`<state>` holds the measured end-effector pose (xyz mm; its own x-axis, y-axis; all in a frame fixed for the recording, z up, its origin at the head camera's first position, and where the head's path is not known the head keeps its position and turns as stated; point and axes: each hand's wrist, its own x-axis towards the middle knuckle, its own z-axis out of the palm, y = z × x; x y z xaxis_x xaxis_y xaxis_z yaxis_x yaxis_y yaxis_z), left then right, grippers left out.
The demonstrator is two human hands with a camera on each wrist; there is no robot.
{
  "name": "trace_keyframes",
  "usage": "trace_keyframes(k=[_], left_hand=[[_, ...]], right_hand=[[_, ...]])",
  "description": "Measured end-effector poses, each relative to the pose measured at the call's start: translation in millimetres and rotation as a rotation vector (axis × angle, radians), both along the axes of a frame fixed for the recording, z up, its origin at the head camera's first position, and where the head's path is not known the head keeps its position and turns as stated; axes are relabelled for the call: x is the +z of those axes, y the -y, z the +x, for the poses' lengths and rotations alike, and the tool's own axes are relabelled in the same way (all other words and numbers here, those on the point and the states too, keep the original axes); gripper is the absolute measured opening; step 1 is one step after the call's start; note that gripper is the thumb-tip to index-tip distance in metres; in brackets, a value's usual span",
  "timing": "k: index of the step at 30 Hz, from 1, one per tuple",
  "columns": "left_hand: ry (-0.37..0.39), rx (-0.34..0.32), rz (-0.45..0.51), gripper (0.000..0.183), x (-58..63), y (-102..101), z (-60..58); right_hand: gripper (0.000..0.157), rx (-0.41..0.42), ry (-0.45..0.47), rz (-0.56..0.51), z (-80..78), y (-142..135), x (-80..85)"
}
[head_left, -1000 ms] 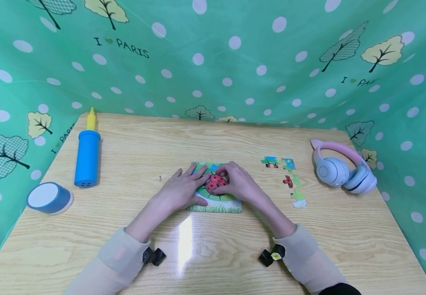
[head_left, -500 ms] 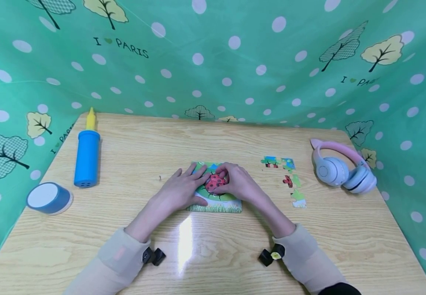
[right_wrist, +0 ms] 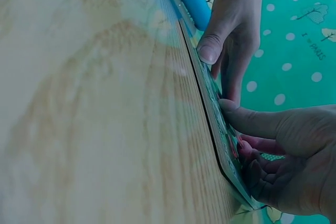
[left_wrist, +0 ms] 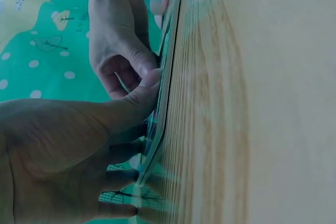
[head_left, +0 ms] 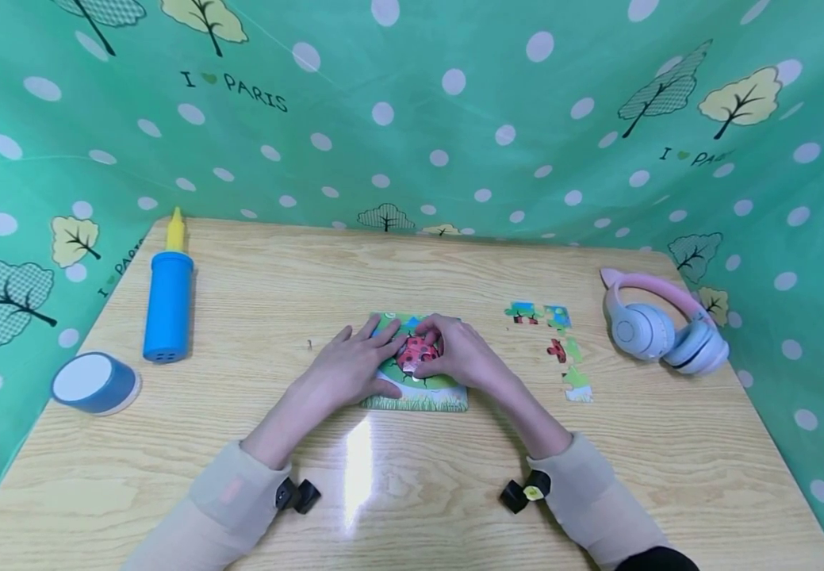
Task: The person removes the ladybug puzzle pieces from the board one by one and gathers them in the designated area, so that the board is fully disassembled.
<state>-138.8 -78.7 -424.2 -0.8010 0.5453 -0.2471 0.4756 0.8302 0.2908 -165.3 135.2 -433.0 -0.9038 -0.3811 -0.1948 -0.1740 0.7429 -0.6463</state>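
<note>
A jigsaw puzzle board [head_left: 419, 400] with a red ladybug [head_left: 412, 355] on green lies on the table's middle. My left hand [head_left: 347, 367] rests on its left side, fingers spread and thumb near the lower edge; the left wrist view has this hand [left_wrist: 58, 156] along the board's edge. My right hand [head_left: 465, 354] is over the board's right side, thumb and fingers curled round a ladybug puzzle piece, mostly covered by the fingers. In the right wrist view, the right hand's [right_wrist: 299, 156] fingertips touch the red part of the picture.
Several loose puzzle pieces [head_left: 557, 316] lie right of the board. Pink and lilac cat-ear headphones [head_left: 643, 333] lie farther right. At left are a blue hand pump [head_left: 169, 305] with a yellow nozzle and a blue and white round container [head_left: 97, 385]. A green curtain [head_left: 412, 119] surrounds the table.
My right fingers shift very slightly over the ladybug, and a pale glare now shows on its lower part. The left hand and the loose pieces stay where they were.
</note>
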Motion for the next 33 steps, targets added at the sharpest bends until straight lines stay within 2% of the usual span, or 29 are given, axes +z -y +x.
trace_keyframes(k=[12, 25, 33], left_hand=[[0.026, 0.024, 0.031, 0.094, 1.4, -1.1, 0.1], [0.035, 0.028, 0.054, 0.091, 0.0, -1.1, 0.9], [-0.001, 0.058, 0.069, 0.082, -0.3, -4.8, 1.3]], right_hand=[[0.063, 0.075, 0.026, -0.007, -2.5, -5.8, 1.6], [0.062, 0.112, 0.06, -0.041, -3.4, -7.9, 3.7], [0.064, 0.129, 0.068, -0.056, -4.6, -9.1, 4.6]])
